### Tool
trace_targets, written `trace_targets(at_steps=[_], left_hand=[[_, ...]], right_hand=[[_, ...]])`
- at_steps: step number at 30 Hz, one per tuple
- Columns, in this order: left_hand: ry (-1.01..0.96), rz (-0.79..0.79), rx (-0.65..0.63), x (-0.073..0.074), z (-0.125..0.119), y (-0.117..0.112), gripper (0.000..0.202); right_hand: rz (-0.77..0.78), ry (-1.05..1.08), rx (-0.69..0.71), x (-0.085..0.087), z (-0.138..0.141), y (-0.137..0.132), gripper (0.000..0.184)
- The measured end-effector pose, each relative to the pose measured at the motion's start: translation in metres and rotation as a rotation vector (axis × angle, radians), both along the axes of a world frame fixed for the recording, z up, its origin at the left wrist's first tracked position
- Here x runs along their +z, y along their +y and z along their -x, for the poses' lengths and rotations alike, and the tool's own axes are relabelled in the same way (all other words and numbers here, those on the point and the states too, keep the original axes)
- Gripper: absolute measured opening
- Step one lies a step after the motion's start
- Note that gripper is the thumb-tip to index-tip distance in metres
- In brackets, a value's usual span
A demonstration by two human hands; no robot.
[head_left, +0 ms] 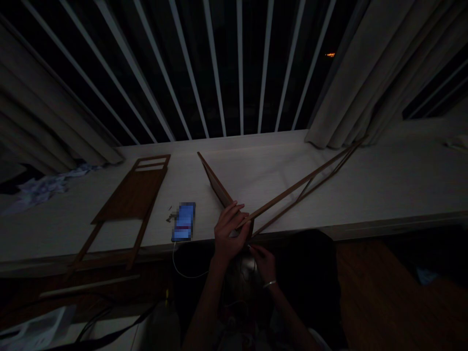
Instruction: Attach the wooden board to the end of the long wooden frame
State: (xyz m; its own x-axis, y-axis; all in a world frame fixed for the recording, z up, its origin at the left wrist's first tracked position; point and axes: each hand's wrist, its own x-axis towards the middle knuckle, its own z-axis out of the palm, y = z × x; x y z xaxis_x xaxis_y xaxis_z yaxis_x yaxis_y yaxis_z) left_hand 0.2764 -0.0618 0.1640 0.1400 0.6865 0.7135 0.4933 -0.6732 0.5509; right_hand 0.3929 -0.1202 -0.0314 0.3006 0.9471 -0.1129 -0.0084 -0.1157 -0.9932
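Holding a slim wooden frame (300, 185) at the near edge of the white ledge (383, 185), the left hand (228, 231) curled tightly round it (the right hand (263, 263) pinched narrowly just below, on what the dark hid); its long rails ran rightward, away from the hands, toward the curtain (340, 97).

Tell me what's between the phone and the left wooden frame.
In the head view, a few small dark bits, too small to identify, lie on the white sill between the phone and the wooden frame.
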Motion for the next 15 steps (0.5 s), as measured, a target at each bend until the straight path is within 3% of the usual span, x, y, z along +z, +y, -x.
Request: trace_targets(at_steps=[5,8,15], left_hand=[[0.006,-0.007,0.003,0.002,0.001,0.001,0.017],[0.011,-0.011,0.002,0.003,0.002,0.002,0.016],[0.009,-0.012,0.012,0.001,0.002,0.003,0.016]], right_hand=[[0.095,0.336,0.045,-0.006,0.006,0.003,0.035],[0.141,0.52,-0.007,-0.009,0.012,0.005,0.035],[0.144,0.599,-0.058,-0.006,0.018,0.007,0.032]])
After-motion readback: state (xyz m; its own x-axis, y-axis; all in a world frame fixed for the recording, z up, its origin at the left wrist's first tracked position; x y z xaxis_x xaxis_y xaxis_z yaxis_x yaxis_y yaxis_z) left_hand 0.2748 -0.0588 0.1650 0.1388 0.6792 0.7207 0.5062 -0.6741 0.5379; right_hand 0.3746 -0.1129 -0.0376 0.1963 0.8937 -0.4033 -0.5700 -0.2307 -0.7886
